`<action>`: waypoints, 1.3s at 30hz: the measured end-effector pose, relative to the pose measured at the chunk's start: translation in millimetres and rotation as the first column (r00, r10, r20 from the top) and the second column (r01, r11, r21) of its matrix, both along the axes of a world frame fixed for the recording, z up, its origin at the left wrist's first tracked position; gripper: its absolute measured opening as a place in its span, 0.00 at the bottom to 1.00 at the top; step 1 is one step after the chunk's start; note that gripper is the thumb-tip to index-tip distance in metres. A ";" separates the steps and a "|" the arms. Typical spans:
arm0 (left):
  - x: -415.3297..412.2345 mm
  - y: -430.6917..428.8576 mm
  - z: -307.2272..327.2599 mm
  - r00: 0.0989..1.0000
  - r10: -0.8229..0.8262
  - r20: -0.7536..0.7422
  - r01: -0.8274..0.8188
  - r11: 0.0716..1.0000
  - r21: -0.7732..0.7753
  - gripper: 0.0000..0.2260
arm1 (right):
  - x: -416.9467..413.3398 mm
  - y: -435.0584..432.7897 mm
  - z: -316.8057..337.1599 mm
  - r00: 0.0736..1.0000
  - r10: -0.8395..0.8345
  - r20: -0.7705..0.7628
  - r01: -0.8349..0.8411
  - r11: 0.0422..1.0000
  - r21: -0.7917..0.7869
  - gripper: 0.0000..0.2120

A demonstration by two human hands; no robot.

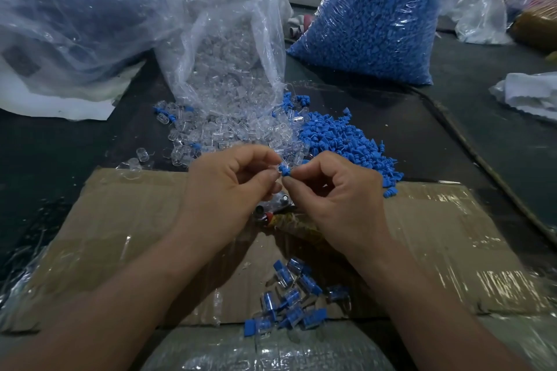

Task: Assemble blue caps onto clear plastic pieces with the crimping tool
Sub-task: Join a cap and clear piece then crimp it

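Note:
My left hand [232,187] pinches a clear plastic piece [275,166] between thumb and forefinger. Facing it, my right hand [337,190] pinches a blue cap [285,170], whose ribbed end touches the clear piece. Below my hands lies the crimping tool [271,214], mostly hidden, with metal parts and a wrapped handle showing. Loose clear pieces [217,132] spill from an open bag, and loose blue caps [346,138] are heaped beside them. Several assembled pieces [289,298] lie on the cardboard near me.
A taped cardboard sheet [126,220] covers the dark table. An open clear bag [229,48] of clear pieces stands at the back middle, a full bag of blue caps [376,18] at the back right, and a large plastic bag [69,15] at the back left.

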State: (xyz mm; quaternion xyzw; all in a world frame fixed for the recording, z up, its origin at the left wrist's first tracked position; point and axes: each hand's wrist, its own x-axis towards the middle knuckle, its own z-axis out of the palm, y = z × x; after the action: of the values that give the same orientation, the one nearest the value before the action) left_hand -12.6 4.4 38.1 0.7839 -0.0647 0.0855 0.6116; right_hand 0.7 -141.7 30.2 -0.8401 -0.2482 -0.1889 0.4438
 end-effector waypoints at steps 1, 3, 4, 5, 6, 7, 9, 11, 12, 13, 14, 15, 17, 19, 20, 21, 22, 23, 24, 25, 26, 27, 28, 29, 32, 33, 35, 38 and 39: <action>-0.1 0.0 -0.2 1.000 0.004 0.012 -0.004 1.000 0.020 0.11 | -0.3 -0.2 0.3 1.000 -0.008 -0.013 0.008 1.000 0.008 0.06; -1.2 -0.5 -1.4 0.999 0.008 0.037 -0.010 0.998 0.059 0.11 | -0.5 -0.3 0.6 0.998 -0.037 -0.046 0.039 0.999 0.038 0.08; -1.9 -1.2 -2.5 0.999 0.008 0.042 -0.011 0.998 0.069 0.12 | -0.4 -0.2 0.6 0.997 -0.050 -0.059 0.053 0.997 0.049 0.08; -2.9 -2.3 -3.6 0.999 0.006 0.043 -0.009 0.997 0.071 0.13 | -0.2 -0.2 0.4 0.996 -0.059 -0.069 0.062 0.997 0.053 0.08; -3.7 -3.7 -4.3 0.999 0.004 0.044 -0.008 0.997 0.071 0.14 | -0.3 -0.1 0.3 0.995 -0.063 -0.078 0.067 0.996 0.052 0.08; -3.9 -4.5 -4.7 0.999 0.004 0.046 -0.007 0.998 0.068 0.15 | -0.3 0.0 0.3 0.994 -0.060 -0.087 0.064 0.997 0.050 0.08; -2.4 -4.1 -4.3 0.999 0.013 0.030 -0.015 0.999 0.037 0.15 | -0.4 0.0 0.6 0.994 -0.029 -0.104 0.035 0.998 0.056 0.06; 0.0 -1.9 -3.3 1.000 0.014 -0.012 -0.014 1.000 -0.009 0.13 | -0.1 -0.8 1.4 0.992 0.005 -0.128 0.005 0.997 0.077 0.08; 0.9 -1.2 -2.6 0.999 0.005 -0.035 -0.006 0.999 -0.031 0.12 | 0.4 -1.2 1.9 0.989 0.012 -0.144 0.000 0.996 0.084 0.10; 1.6 -0.6 -1.8 0.998 -0.011 -0.056 0.007 0.998 -0.058 0.11 | 1.4 -1.8 2.3 0.987 0.017 -0.161 -0.003 0.996 0.088 0.11; 1.7 -0.2 -1.0 0.997 -0.028 -0.072 0.022 0.996 -0.092 0.10 | 2.5 -2.5 2.7 0.982 0.030 -0.187 -0.012 0.995 0.098 0.12; 1.7 -0.2 -0.4 0.996 -0.046 -0.082 0.036 0.991 -0.129 0.09 | 3.3 -3.3 3.2 0.973 0.058 -0.223 -0.031 0.992 0.121 0.14; 1.8 0.3 0.3 0.992 -0.074 -0.100 0.054 0.979 -0.194 0.06 | 3.8 -4.3 4.0 0.949 0.142 -0.280 -0.093 0.979 0.180 0.16; 3.2 1.1 0.0 0.989 -0.085 -0.123 0.055 0.973 -0.226 0.04 | 3.0 -4.2 4.3 0.934 0.201 -0.295 -0.136 0.965 0.225 0.13; 4.1 1.5 -0.6 0.987 -0.086 -0.139 0.050 0.969 -0.242 0.04 | 2.5 -4.1 4.4 0.930 0.212 -0.299 -0.140 0.959 0.245 0.11; 5.1 1.7 -1.3 0.983 -0.090 -0.160 0.044 0.962 -0.270 0.04 | 2.2 -3.8 4.6 0.929 0.217 -0.301 -0.139 0.955 0.262 0.10; 6.1 1.7 -1.5 0.978 -0.099 -0.185 0.038 0.950 -0.310 0.04 | 2.2 -3.8 4.6 0.929 0.223 -0.297 -0.143 0.953 0.269 0.11; 6.8 1.9 -1.5 0.972 -0.109 -0.209 0.030 0.936 -0.351 0.04 | 2.1 -3.9 4.5 0.929 0.230 -0.288 -0.154 0.952 0.264 0.12; 7.0 2.3 -1.2 0.966 -0.119 -0.229 0.023 0.924 -0.382 0.06 | 2.1 -3.8 4.6 0.932 0.239 -0.273 -0.171 0.952 0.252 0.13; 7.2 2.8 -1.1 0.961 -0.128 -0.243 0.022 0.917 -0.398 0.07 | 2.1 -3.9 4.7 0.935 0.247 -0.254 -0.186 0.953 0.241 0.14; 7.2 3.4 -1.0 0.957 -0.137 -0.255 0.024 0.915 -0.403 0.08 | 2.2 -3.9 4.1 0.939 0.251 -0.235 -0.196 0.953 0.232 0.14; 7.1 4.0 -1.2 0.954 -0.144 -0.264 0.027 0.915 -0.402 0.08 | 2.5 -4.0 3.2 0.942 0.251 -0.221 -0.200 0.953 0.229 0.15; 7.1 4.6 -1.2 0.950 -0.152 -0.272 0.032 0.917 -0.399 0.08 | 3.0 -4.4 2.5 0.946 0.247 -0.211 -0.199 0.953 0.227 0.15; 7.2 5.0 -1.6 0.947 -0.159 -0.280 0.037 0.918 -0.396 0.07 | 3.5 -4.6 1.8 0.949 0.242 -0.201 -0.196 0.955 0.224 0.15; 7.6 6.2 -1.6 0.933 -0.207 -0.293 0.067 0.904 -0.422 0.03 | 4.4 -6.5 0.7 0.960 0.221 -0.175 -0.183 0.961 0.207 0.15; 7.8 6.6 -1.5 0.930 -0.226 -0.291 0.079 0.894 -0.441 0.03 | 4.9 -7.2 0.8 0.963 0.211 -0.165 -0.178 0.964 0.198 0.14; 8.2 7.0 -1.5 0.925 -0.251 -0.286 0.094 0.879 -0.467 0.03 | 5.8 -8.3 0.6 0.972 0.193 -0.135 -0.169 0.971 0.169 0.14; 8.7 5.9 -0.9 0.921 -0.260 -0.289 0.102 0.879 -0.466 0.06 | 7.0 -9.2 0.5 0.981 0.176 -0.078 -0.164 0.977 0.136 0.14; 8.6 5.4 -0.5 0.921 -0.261 -0.291 0.103 0.880 -0.464 0.06 | 7.0 -9.4 0.1 0.983 0.175 -0.060 -0.166 0.978 0.128 0.14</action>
State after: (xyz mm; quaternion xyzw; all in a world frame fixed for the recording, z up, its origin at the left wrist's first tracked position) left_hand -4.0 9.8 37.5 0.6182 -0.0102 -0.0995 0.7797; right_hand 7.7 -151.0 30.2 -0.7930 -0.2914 -0.1350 0.5176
